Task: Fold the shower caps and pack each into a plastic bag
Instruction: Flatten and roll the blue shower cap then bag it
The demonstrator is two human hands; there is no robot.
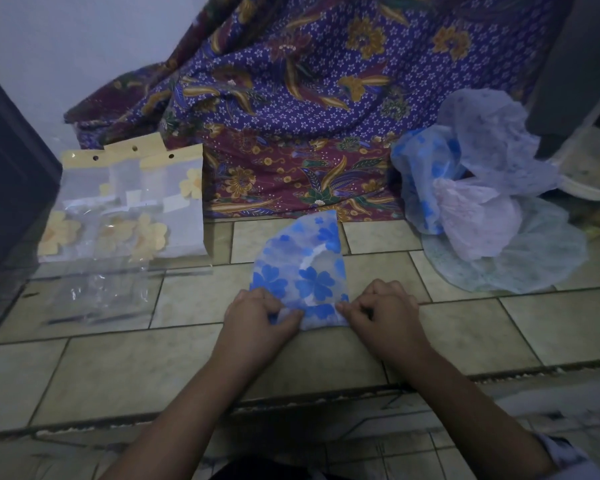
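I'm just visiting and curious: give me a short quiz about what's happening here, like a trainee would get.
1. True or false: the left hand and right hand both pinch the blue-flowered cap at its near edge.
2. The pile of loose caps lies on the person's: A left, B right, C lap.
3. Fill in: the flowers on the plastic bags are ____.
Key: 1 true; 2 B; 3 yellow.

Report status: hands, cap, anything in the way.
Left hand and right hand both pinch near edge of blue-flowered shower cap. Cap folded to a wedge, flat on tiled floor. Loose caps heaped right, plastic bags left, both apart from it.
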